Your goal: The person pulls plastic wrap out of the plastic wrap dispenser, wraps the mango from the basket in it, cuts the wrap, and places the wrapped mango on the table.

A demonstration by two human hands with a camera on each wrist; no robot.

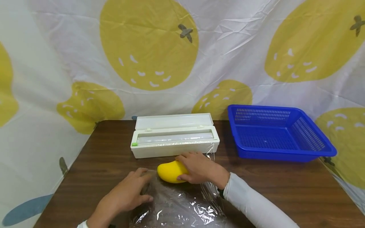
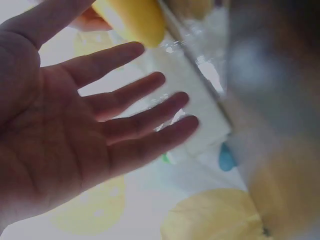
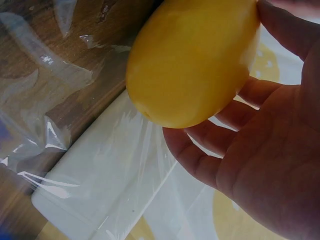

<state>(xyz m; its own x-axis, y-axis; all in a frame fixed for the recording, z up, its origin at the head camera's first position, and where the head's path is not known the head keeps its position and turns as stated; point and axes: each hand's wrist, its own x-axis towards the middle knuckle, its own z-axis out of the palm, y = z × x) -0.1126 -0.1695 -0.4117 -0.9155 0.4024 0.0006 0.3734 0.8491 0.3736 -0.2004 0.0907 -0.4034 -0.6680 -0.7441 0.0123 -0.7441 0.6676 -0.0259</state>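
A yellow mango (image 1: 170,172) is over a sheet of clear plastic wrap (image 1: 182,205) on the brown table. My right hand (image 1: 198,167) grips its right end, the thumb on the near side and the fingers curled over the far side; the right wrist view shows the mango (image 3: 192,60) against those fingers. To the left of the mango, my left hand (image 1: 128,190) is held apart from it with nothing in its grasp. Its fingers (image 2: 145,145) look straight and spread in the left wrist view. Behind the mango stands a white wrap dispenser box (image 1: 175,148), lid raised, a roll inside.
At the back right sits a blue plastic basket (image 1: 285,155) with perforated sides. A hanging cloth (image 1: 222,47) with yellow fruit prints rises behind the table (image 1: 94,158). Wrap stretches from the dispenser toward the table's front.
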